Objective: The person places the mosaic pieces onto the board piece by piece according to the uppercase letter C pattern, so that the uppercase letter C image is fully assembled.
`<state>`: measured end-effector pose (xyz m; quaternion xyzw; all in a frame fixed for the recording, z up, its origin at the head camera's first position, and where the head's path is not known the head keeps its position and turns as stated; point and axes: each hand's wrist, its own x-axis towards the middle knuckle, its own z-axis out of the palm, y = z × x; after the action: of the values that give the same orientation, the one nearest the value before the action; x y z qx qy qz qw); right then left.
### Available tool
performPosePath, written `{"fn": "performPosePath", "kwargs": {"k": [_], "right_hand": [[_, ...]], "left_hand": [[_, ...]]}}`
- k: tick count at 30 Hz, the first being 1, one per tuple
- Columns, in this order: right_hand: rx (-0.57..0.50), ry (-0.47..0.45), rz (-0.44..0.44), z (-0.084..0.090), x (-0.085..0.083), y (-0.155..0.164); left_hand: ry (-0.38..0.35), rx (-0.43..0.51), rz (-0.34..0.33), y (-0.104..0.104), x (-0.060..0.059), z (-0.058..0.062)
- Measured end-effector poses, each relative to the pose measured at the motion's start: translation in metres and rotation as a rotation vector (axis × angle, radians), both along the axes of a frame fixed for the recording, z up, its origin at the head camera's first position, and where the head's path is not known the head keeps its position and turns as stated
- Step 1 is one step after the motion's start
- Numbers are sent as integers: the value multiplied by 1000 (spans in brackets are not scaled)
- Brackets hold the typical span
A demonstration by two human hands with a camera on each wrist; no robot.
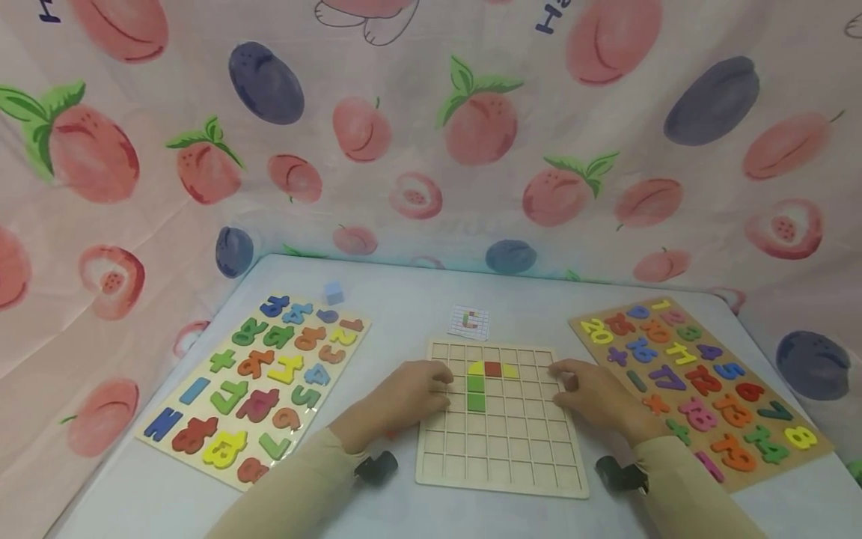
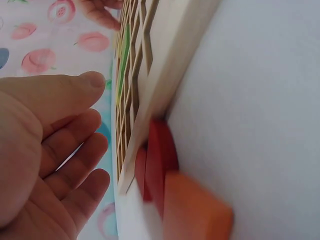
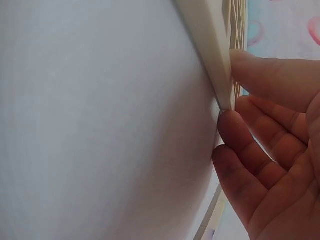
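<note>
Between the two hands lies a square wooden grid board. Two green squares stand in a column in its cells. Above them, a red square sits between two yellow pieces with curved edges. My left hand hovers at the board's left edge, fingers loosely bent, with nothing between thumb and fingers in the left wrist view. At the opposite edge, my right hand pinches the board's rim, thumb on the upper face and fingertips against the side, as the right wrist view shows.
Red pieces and an orange block lie beside the board's left edge. A small pattern card is behind the board. Number boards flank it at left and right. A pale blue cube sits at the back left.
</note>
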<state>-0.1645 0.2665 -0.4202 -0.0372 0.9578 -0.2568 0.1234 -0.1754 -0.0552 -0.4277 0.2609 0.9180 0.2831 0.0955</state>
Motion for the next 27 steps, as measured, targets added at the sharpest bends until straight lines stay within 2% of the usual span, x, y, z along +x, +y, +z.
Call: {"fn": "performPosePath", "kwargs": {"k": [7, 12, 18, 27], "right_hand": [[-1, -4, 2, 1, 0, -1], [-3, -4, -4, 2, 1, -1], [2, 4, 0, 0, 1, -1], [8, -2, -11, 0, 1, -2]], "left_hand": [[-28, -9, 77, -21, 5, 3], [-98, 9, 153, -33, 10, 2], [-99, 15, 154, -45, 12, -3], [-98, 5, 147, -46, 12, -8]]}}
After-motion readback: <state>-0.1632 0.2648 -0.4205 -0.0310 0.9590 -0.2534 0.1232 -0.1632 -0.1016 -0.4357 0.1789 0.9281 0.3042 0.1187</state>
